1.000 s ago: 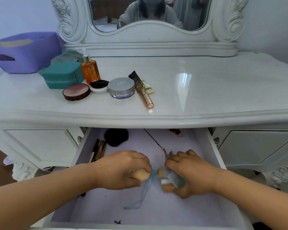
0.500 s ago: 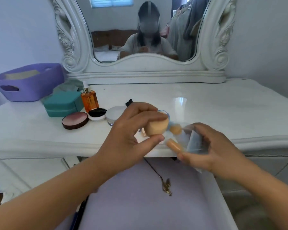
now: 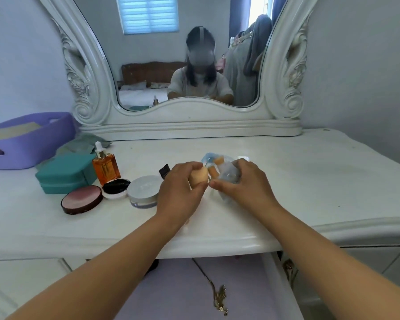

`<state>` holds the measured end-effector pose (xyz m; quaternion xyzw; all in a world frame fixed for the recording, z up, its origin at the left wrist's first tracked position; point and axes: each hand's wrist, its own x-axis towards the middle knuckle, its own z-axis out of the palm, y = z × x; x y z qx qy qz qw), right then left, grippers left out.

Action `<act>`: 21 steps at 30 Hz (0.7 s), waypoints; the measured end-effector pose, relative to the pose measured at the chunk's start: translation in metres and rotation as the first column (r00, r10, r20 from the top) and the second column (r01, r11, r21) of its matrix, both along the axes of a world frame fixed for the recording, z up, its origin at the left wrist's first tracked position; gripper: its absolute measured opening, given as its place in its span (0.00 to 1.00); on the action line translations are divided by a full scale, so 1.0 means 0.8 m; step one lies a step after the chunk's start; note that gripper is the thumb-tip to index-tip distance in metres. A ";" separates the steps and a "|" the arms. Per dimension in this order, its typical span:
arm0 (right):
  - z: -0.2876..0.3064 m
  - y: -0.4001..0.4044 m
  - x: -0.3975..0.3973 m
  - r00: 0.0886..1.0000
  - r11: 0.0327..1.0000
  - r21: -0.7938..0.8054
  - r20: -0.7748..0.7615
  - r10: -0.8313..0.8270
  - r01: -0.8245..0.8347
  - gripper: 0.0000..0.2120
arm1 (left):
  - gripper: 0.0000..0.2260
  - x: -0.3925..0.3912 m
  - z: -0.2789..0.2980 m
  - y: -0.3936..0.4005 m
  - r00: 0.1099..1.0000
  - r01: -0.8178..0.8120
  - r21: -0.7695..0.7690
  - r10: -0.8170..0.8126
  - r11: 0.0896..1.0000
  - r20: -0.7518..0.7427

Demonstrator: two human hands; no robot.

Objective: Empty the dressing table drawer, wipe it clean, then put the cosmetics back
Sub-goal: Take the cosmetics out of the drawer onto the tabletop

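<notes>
- The dressing table drawer [image 3: 245, 285] is pulled open at the bottom of the view, nearest the person. Its lilac lining is mostly bare; a gold necklace [image 3: 218, 296] lies on it, so by my reading the emptying step is not finished.
- Above the drawer, both forearms reach forward over the white tabletop [image 3: 310, 181].
- The left hand [image 3: 178, 192] is closed around a peach makeup sponge [image 3: 199, 175], pinched between thumb and fingers.
- The right hand [image 3: 247, 183] is clamped on a clear plastic pouch [image 3: 226, 173] with more small peach sponges showing inside. The two hands meet at the fingertips, just above the tabletop.
- Risk: the pouch looks thin and slippery. If its mouth tips down, loose sponges could roll off the table edge or drop into the drawer.
- Left of the hands sit cosmetics already taken out: a round silver-lidded jar [image 3: 144, 190], a black-and-white compact [image 3: 115, 188], a brown blush compact [image 3: 81, 199] and an amber dropper bottle [image 3: 105, 166]. A careless left elbow could knock the bottle over.
- Behind these are a teal case [image 3: 65, 173] and a purple basket [image 3: 30, 139].
- Farthest away stands the ornate mirror [image 3: 187, 54], reflecting the seated person.
</notes>
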<state>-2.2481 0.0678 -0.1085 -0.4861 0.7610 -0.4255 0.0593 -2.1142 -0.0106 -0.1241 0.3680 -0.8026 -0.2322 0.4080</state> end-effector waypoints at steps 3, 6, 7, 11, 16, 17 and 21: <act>-0.010 -0.010 0.001 1.000 1.000 -0.006 0.014 0.008 -0.008 0.27 | 0.15 0.001 -0.005 -0.006 0.996 -0.044 -0.016 0.045 0.999 0.077; -0.015 -0.013 0.001 1.000 1.000 -0.024 0.013 0.011 -0.010 0.28 | 0.18 0.002 -0.006 -0.009 0.990 -0.038 -0.044 0.043 0.998 0.136; -0.015 -0.012 0.000 1.000 1.000 -0.026 0.007 0.014 -0.013 0.28 | 0.19 0.003 -0.005 -0.010 0.989 -0.031 -0.045 0.037 0.998 0.143; -0.013 -0.004 -0.001 1.000 1.000 -0.015 -0.012 0.017 -0.017 0.30 | 0.18 0.012 0.001 -0.009 0.995 0.023 -0.032 -0.019 0.999 0.098; -0.003 0.023 0.003 0.998 0.998 -0.065 -0.054 -0.008 0.005 0.30 | 0.11 0.037 0.013 0.014 0.995 0.102 -0.131 -0.098 0.986 0.035; -0.001 0.034 0.006 0.997 0.996 -0.094 -0.076 -0.010 0.003 0.28 | 0.10 0.046 0.014 0.021 0.991 0.134 -0.171 -0.131 0.976 0.028; -0.006 0.094 0.036 0.989 0.971 -0.224 -0.138 0.056 -0.087 0.19 | 0.08 0.087 0.004 0.058 0.961 0.276 -0.342 -0.271 0.898 0.063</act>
